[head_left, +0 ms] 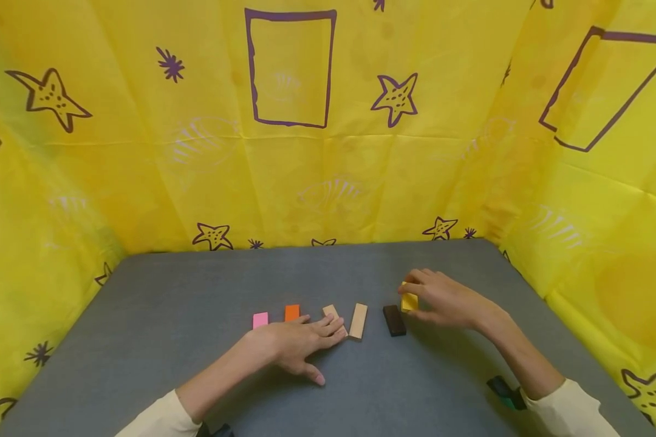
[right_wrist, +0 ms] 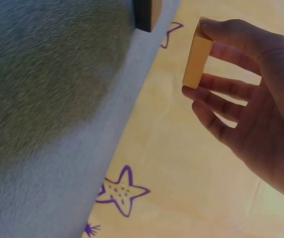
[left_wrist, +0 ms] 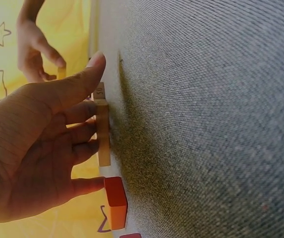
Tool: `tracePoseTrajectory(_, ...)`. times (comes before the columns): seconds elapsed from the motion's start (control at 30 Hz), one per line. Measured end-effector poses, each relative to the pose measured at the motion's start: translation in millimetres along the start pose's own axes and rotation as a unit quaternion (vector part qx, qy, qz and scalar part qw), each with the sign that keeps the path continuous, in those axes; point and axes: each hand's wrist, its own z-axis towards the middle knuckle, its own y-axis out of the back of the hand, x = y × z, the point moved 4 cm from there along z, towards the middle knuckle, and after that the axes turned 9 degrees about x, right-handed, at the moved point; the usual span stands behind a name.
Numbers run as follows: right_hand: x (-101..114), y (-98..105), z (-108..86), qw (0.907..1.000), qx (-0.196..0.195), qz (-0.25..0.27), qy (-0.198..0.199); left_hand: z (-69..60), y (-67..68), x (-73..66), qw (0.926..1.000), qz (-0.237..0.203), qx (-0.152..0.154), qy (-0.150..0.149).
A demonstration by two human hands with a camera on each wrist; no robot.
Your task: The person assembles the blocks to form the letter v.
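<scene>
My right hand (head_left: 451, 300) (right_wrist: 265, 84) pinches a yellow block (head_left: 410, 302) (right_wrist: 197, 62) between thumb and fingertips; in the right wrist view it appears held off the table. A dark block (head_left: 395, 320) lies just left of it. My left hand (head_left: 292, 346) (left_wrist: 37, 144) is spread palm down, its fingertips on a tilted wooden block (head_left: 330, 311) (left_wrist: 103, 136). Beside that lies a second wooden block (head_left: 358, 321). The left little finger reaches the orange block (head_left: 292, 312) (left_wrist: 116, 203), partly hidden in the head view.
A pink block (head_left: 260, 319) lies at the left end of the row on the grey table (head_left: 197, 291). Yellow cloth (head_left: 284, 164) with drawn stars and shapes hangs along the back and both sides of the table.
</scene>
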Motion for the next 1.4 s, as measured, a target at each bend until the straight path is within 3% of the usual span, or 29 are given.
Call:
tracePoseTrajectory(0.37, 3, 3, 25.6, 0.9997, 0.005, 0.012, 0.018, 1.1, -1.6, -0.9, 1.0000, -0.006, 0.003, 0.005)
tracePoseTrajectory(0.83, 5, 1, 66.3, 0.9961, 0.070, 0.053, -0.006, 1.8, -1.4, -0.5, 1.0000, -0.003, 0.001, 0.000)
tracePoseTrajectory(1.17, 3, -15, 97.9, 0.9935, 0.102, 0.050, -0.006, 0.8, -0.2, 0.4, 0.9999, -0.009, 0.005, -0.003)
tracePoseTrajectory(1.4, -1, -29, 107.0, 0.9921, 0.112, 0.054, -0.019, 0.1, -1.3, 0.4, 1.0000, -0.007, 0.003, -0.004)
